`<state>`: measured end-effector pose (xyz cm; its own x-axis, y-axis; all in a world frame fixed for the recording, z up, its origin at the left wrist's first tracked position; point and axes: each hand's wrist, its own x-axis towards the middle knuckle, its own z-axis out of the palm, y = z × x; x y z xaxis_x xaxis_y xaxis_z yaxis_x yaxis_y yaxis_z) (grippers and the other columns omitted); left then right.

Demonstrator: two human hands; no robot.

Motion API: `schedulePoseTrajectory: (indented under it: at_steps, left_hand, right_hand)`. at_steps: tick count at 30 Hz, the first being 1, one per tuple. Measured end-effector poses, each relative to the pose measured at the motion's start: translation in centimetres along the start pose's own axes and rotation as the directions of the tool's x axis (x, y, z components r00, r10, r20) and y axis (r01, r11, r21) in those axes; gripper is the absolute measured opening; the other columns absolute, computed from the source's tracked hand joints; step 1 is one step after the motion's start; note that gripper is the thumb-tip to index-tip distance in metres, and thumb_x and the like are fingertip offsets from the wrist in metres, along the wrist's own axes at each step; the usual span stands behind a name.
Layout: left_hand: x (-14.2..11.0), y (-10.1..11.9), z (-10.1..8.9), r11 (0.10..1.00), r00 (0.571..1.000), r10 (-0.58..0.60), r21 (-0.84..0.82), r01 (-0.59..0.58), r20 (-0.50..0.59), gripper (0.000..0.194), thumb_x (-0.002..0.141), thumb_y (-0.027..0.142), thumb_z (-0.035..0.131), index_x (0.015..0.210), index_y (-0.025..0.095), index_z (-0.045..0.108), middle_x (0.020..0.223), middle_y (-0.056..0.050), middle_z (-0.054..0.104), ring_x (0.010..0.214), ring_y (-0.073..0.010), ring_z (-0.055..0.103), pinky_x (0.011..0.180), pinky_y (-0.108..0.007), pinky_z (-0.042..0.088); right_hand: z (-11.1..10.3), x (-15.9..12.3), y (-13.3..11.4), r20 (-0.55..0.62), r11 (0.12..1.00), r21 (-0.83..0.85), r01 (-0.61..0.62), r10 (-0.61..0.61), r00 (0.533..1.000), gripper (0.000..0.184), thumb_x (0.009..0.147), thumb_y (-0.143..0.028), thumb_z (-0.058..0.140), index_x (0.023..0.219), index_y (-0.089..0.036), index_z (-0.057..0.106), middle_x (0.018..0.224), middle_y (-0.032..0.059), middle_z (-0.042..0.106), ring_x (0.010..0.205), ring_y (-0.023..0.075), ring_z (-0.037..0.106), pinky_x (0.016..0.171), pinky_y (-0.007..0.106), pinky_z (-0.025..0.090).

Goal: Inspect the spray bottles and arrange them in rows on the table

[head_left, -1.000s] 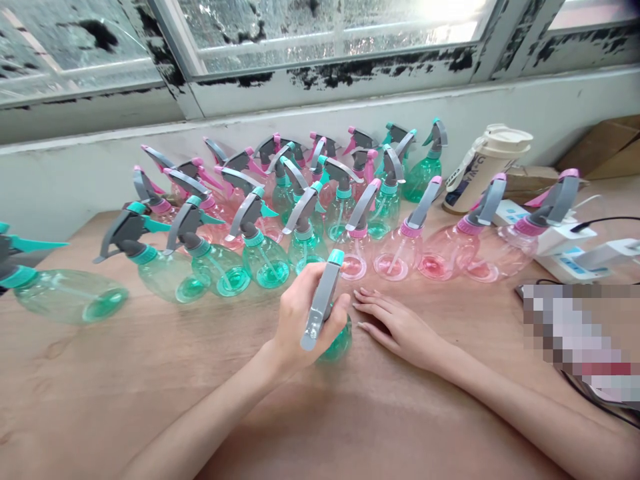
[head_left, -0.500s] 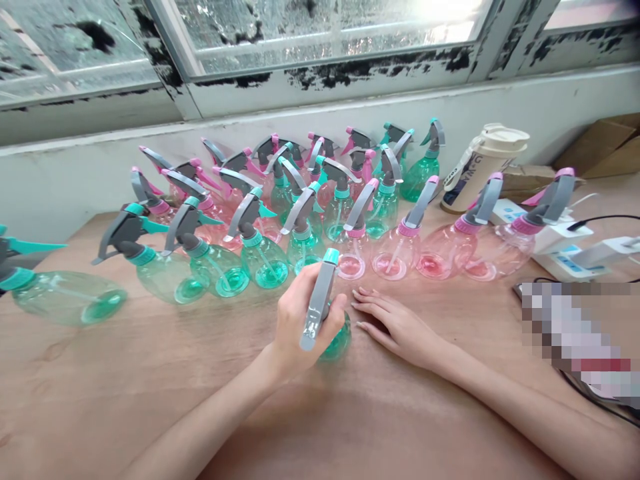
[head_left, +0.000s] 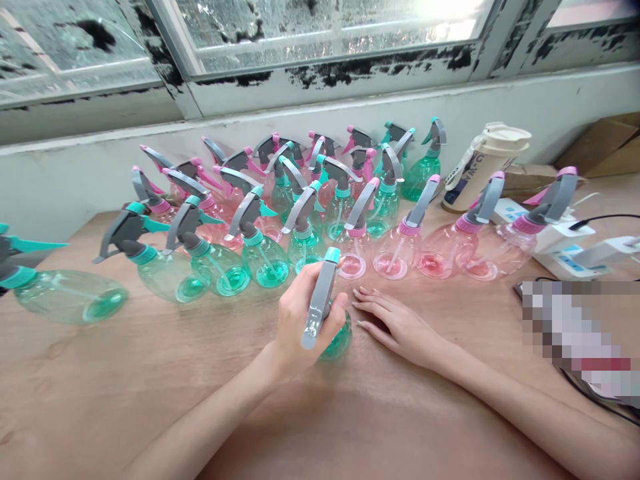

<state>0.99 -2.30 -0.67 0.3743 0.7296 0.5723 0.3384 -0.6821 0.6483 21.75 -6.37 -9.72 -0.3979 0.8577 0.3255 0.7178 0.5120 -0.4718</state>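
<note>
My left hand [head_left: 295, 320] is wrapped round the neck of a green spray bottle [head_left: 337, 341], which appears upright on the wooden table [head_left: 210, 387]. Its grey sprayer head with a turquoise nozzle rises above my fingers, and the hand hides much of the bottle. To the right, my right hand [head_left: 395, 327] lies palm down on the tabletop, fingers stretched out and holding nothing. Just beyond both hands stand a pink spray bottle [head_left: 353, 257] and a green spray bottle [head_left: 306, 250].
Several green and pink spray bottles [head_left: 270, 267] fill the back of the table below the window. A cream tumbler [head_left: 493, 160], a white power strip [head_left: 570, 260] with cables, a cardboard box [head_left: 600, 150] and a pixelated object [head_left: 580, 333] are at the right.
</note>
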Motion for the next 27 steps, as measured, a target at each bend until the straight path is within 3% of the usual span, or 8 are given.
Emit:
schedulePoseTrajectory:
  at_steps: [4,7,15,19,27]
  left_hand:
    - [0.7,0.6,-0.7,0.999,0.999,-0.004,0.054,0.001,0.046,0.013,0.09,0.022,0.051,0.097,0.016,0.06,0.085,-0.004,0.065,0.073,-0.0155,0.065,0.07,-0.029,0.054]
    - [0.9,0.8,-1.0,0.998,0.998,-0.014,0.064,0.01,0.062,0.01,0.09,0.023,0.05,0.087,0.017,0.058,0.078,-0.002,0.062,0.069,-0.0145,0.063,0.068,-0.028,0.053]
    - [-0.1,-0.1,-0.2,1.0,0.999,-0.015,-0.019,0.015,0.029,0.026,0.091,0.024,0.052,0.115,0.017,0.057,0.099,-0.008,0.065,0.1,-0.0223,0.065,0.085,-0.037,0.056]
    - [-0.1,0.0,-0.3,1.0,1.0,0.007,0.009,-0.007,0.023,0.029,0.091,0.023,0.052,0.119,0.017,0.056,0.111,-0.011,0.067,0.094,-0.0205,0.067,0.083,-0.035,0.056]
    - [0.0,-0.1,-0.3,1.0,1.0,-0.005,0.026,0.005,0.021,0.028,0.091,0.025,0.052,0.118,0.017,0.056,0.111,-0.01,0.068,0.084,-0.018,0.068,0.077,-0.033,0.055]
  right_hand:
    - [0.0,0.0,0.0,0.0,1.0,0.006,0.0,0.0,1.0,0.033,0.099,-0.029,0.049,0.128,-0.017,0.059,0.143,0.0144,0.056,0.137,0.0271,0.047,0.112,0.051,0.042]
    - [0.0,0.0,0.0,0.0,1.0,0.018,0.001,-0.001,1.0,0.034,0.098,-0.029,0.049,0.129,-0.018,0.058,0.142,0.0134,0.057,0.137,0.0269,0.048,0.112,0.051,0.042]
    - [-0.1,0.0,-0.1,-0.002,1.0,0.009,-0.001,0.001,1.0,0.034,0.098,-0.03,0.05,0.129,-0.017,0.058,0.143,0.0138,0.056,0.137,0.027,0.047,0.113,0.051,0.042]
    - [-0.1,0.0,-0.1,-0.001,1.0,0.003,-0.005,0.005,1.0,0.035,0.098,-0.029,0.049,0.13,-0.017,0.058,0.143,0.0136,0.056,0.137,0.0269,0.047,0.112,0.051,0.042]
    - [-0.2,0.1,-0.2,0.013,1.0,-0.012,-0.01,0.01,1.0,0.034,0.099,-0.029,0.049,0.129,-0.016,0.058,0.144,0.0142,0.056,0.137,0.0272,0.047,0.112,0.051,0.042]
